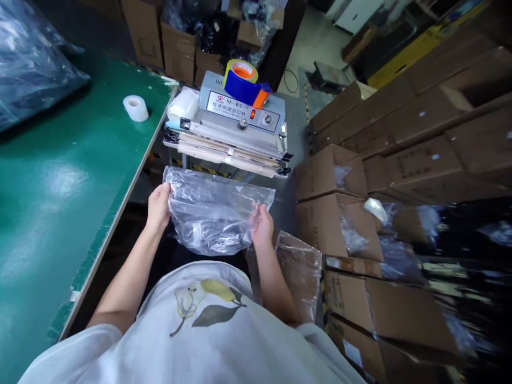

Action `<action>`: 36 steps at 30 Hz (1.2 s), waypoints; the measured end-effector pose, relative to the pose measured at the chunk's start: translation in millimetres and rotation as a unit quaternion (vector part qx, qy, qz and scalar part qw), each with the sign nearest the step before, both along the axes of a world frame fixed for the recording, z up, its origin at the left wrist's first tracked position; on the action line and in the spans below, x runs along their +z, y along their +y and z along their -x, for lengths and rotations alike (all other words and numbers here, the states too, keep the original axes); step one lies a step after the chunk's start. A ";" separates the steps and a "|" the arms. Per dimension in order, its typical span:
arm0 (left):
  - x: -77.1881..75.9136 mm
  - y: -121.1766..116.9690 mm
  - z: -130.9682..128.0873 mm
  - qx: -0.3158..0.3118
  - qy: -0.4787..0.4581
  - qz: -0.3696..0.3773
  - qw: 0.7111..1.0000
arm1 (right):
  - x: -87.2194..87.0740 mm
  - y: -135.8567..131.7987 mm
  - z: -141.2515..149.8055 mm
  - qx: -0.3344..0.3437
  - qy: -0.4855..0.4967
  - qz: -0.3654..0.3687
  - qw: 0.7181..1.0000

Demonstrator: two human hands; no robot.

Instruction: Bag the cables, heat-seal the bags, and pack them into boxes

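Left hand (159, 207) and right hand (263, 228) pinch the bag (210, 221) near its top corners (any seal unclear), outside the sealer (240, 130) beyond the grip.

A green counter (44, 197) with a pale edge fills the left, glare pooling on its top; pale floor (316, 40) shows at the upper right, near a white cabinet (356, 13), while brown cartons (424, 117) crowd the right side and more boxes (178, 53) stand behind the counter, some holding crumpled clear plastic
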State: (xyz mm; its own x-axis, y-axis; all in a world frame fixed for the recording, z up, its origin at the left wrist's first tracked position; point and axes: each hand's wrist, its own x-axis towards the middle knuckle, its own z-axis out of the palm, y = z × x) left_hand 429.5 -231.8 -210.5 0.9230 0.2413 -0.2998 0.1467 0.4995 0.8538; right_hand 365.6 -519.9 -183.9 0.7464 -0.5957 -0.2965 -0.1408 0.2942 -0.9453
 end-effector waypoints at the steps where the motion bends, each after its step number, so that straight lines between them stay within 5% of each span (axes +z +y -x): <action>1: -0.5 -3.5 -4.5 0.009 -0.004 -0.001 1.000 | 2.3 -1.7 -1.8 -0.009 0.000 -0.008 1.000; 5: 1.5 -14.9 -24.4 0.016 0.007 -0.001 1.000 | 10.1 -8.1 -8.2 -0.042 -0.009 -0.017 0.999; 8: 8.2 -18.8 -43.3 -0.038 0.023 -0.010 0.999 | 12.0 -18.2 -12.1 -0.058 -0.031 -0.006 0.998; 13: 27.3 -21.9 -73.4 -0.091 -0.018 -0.051 0.994 | 21.4 -44.2 -26.6 0.001 -0.038 -0.010 0.999; 19: 42.6 -20.0 -87.8 -0.013 -0.044 -0.127 0.991 | 46.2 -56.6 -49.2 -0.012 -0.032 0.060 0.998; 25: 35.1 -20.1 -102.8 -0.006 -0.025 -0.130 0.991 | 46.3 -55.8 -59.9 -0.040 -0.020 0.067 0.997; 32: 25.5 -21.7 -117.3 0.005 -0.025 -0.112 0.993 | 52.2 -74.1 -60.0 0.007 -0.054 0.191 0.980; 36: 19.3 -23.1 -118.2 -0.004 -0.027 -0.089 0.996 | 53.2 -75.4 -63.7 0.006 -0.057 0.152 0.987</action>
